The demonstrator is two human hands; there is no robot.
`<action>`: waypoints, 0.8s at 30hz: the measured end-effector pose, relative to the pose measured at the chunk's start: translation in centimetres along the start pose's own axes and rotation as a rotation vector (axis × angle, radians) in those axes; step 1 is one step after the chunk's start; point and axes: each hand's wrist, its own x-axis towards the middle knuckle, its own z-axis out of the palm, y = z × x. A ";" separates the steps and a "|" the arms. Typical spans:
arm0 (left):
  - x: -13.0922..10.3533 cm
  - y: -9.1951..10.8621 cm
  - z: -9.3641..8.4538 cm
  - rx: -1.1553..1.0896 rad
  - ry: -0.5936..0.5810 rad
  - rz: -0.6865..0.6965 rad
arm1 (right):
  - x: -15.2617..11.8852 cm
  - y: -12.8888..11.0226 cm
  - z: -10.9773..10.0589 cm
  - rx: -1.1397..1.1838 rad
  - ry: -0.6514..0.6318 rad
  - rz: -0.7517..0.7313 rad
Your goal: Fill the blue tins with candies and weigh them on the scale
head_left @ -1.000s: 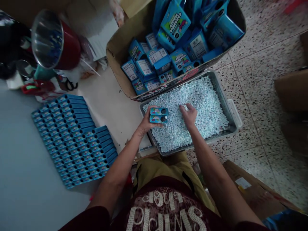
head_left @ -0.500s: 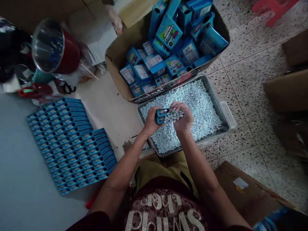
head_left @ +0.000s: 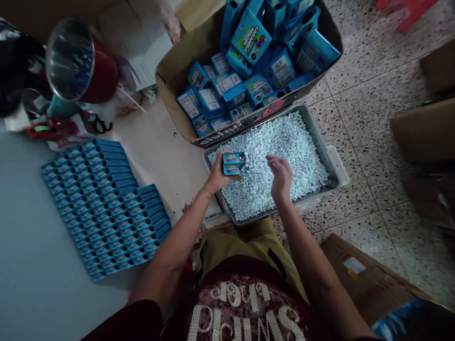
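Two small blue boxes [head_left: 232, 164] lie side by side in my left hand [head_left: 217, 175], whose fingers wrap round them. A few pale candies show at the holes on their right ends. My right hand [head_left: 282, 176] hovers over the candies to the right of the boxes, apart from them; its fingers are partly bent with gaps between them, and nothing shows in it. Beneath both hands a metal tray [head_left: 334, 185] holds a thick layer of small pale blue and white candies [head_left: 298, 156].
A cardboard carton [head_left: 170, 102] full of blue boxes stands behind the tray. Stacked blue boxes [head_left: 106, 208] form a block on the left table [head_left: 21, 237]. A red metal pot [head_left: 104, 71] lies tilted at the upper left. Brown cartons [head_left: 426, 132] stand at the right.
My right hand has moved right, away from the boxes, and the candies it held are gone from it. My left hand has shifted slightly left and the boxes have turned to show more of their faces.
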 end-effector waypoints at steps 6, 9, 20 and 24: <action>0.7 -0.5 0.3 -0.108 -0.050 -0.022 | -4.2 4.5 -0.7 -0.592 -0.261 -0.275; 0.7 -0.1 0.0 -0.097 -0.120 0.028 | -1.9 6.1 0.4 -0.761 -0.324 -0.266; -0.5 0.6 -1.8 0.175 0.016 0.022 | 4.1 -1.3 2.2 0.540 -0.073 0.424; -0.8 0.8 -0.7 0.278 0.041 0.015 | 1.5 -5.6 3.7 0.902 -0.149 0.294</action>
